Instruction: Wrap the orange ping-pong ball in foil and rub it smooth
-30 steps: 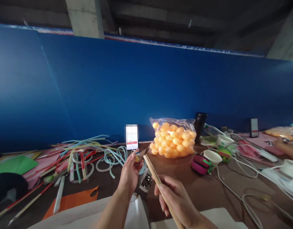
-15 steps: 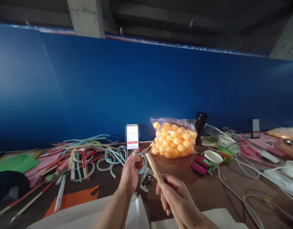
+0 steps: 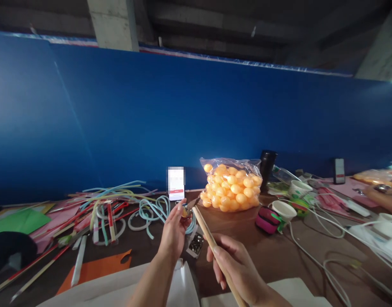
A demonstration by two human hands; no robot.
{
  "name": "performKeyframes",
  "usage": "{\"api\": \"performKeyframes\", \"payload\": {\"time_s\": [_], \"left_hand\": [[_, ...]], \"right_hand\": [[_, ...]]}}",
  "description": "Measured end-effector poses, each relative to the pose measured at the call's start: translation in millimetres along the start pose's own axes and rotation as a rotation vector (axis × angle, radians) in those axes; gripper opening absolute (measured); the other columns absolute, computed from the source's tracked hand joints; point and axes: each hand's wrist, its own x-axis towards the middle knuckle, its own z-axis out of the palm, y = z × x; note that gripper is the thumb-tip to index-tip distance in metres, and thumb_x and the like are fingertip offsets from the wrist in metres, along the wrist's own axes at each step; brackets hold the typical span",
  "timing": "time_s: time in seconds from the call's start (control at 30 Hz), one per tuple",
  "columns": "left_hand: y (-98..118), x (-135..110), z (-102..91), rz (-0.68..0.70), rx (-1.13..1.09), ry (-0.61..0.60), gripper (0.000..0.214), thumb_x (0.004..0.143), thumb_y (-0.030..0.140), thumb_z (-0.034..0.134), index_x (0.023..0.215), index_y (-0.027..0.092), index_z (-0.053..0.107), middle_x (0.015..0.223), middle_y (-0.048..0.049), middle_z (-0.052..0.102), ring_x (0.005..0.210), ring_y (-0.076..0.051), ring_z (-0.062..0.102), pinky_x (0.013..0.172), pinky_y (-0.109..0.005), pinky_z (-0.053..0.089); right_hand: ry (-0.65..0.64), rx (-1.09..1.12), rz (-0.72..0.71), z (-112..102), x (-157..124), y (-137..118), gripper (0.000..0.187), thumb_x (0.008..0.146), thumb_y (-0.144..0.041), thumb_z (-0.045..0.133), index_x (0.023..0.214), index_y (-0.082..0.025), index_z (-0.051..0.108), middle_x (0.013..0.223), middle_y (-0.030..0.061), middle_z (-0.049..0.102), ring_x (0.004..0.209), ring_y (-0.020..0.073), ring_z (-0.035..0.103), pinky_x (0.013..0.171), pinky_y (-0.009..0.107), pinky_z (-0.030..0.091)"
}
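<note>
My left hand (image 3: 175,230) is closed, thumb and fingers pinching a small shiny metal piece (image 3: 185,209). Its exact kind is too small to make out, and the fingers hide part of it. My right hand (image 3: 231,262) wraps round a pale wooden stick (image 3: 211,243), which slants up and to the left. The tip of the stick is right beside the metal piece; whether they touch I cannot tell. Between and below my hands, a small open box (image 3: 192,255) on the table holds several shiny dark metal pieces (image 3: 196,243).
Behind my hands stand a phone (image 3: 176,187), a clear bag of orange balls (image 3: 231,187) and a black bottle (image 3: 267,168). Bendy tubes (image 3: 154,209) and sticks spread leftward. Rightward are a pink pouch (image 3: 266,220), paper cups (image 3: 283,209), white cables (image 3: 295,243) and another person's hand (image 3: 379,198).
The stick's tip has come slightly closer to the metal piece. Both hands keep their grips. The whole view has shifted a little.
</note>
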Motion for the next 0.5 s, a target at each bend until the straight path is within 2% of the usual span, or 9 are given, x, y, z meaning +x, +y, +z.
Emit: {"api": "performKeyframes", "payload": {"time_s": [0.13,0.27,0.4,0.5], "left_hand": [[0.8,-1.0,1.2,-0.006,0.003,0.006,0.035,0.072,0.033,0.075,0.105,0.021,0.07,0.096,-0.005,0.067,0.078,-0.012,0.062,0.068,-0.022,0.05],[1.5,-1.7,2.1,-0.008,-0.006,0.006,0.035,0.071,0.033,0.076,0.104,0.021,0.071,0.097,-0.0051,0.068,0.078,-0.011,0.062,0.068,-0.022,0.05],[0.5,-0.9,1.1,0.01,-0.01,-0.003,0.041,0.071,0.034,0.076,0.108,0.02,0.07,0.09,-0.0045,0.067,0.074,-0.011,0.061,0.068,-0.022,0.05],[-0.8,-0.7,1.0,0.005,-0.003,-0.021,0.038,0.073,0.034,0.075,0.109,0.021,0.07,0.089,-0.0037,0.066,0.076,-0.011,0.061,0.07,-0.022,0.05]], "right_hand": [[-0.003,0.012,0.0,-0.1,0.8,-0.2,0.034,0.092,-0.048,0.054,0.085,-0.015,0.059,0.067,-0.0004,0.058,0.038,0.0052,0.043,0.036,0.017,0.034],[0.003,-0.004,0.003,-1.5,0.6,0.6,0.036,0.092,-0.049,0.054,0.084,-0.015,0.059,0.063,-0.0012,0.057,0.037,0.0053,0.043,0.036,0.018,0.034],[0.023,0.052,-0.028,-2.8,-1.1,0.4,0.032,0.093,-0.046,0.054,0.085,-0.015,0.058,0.073,0.0015,0.061,0.039,0.0044,0.044,0.037,0.018,0.035],[0.019,0.06,-0.032,-2.2,-1.4,-0.3,0.031,0.093,-0.045,0.054,0.083,-0.015,0.058,0.067,-0.0003,0.059,0.038,0.0049,0.044,0.037,0.018,0.034]]}}
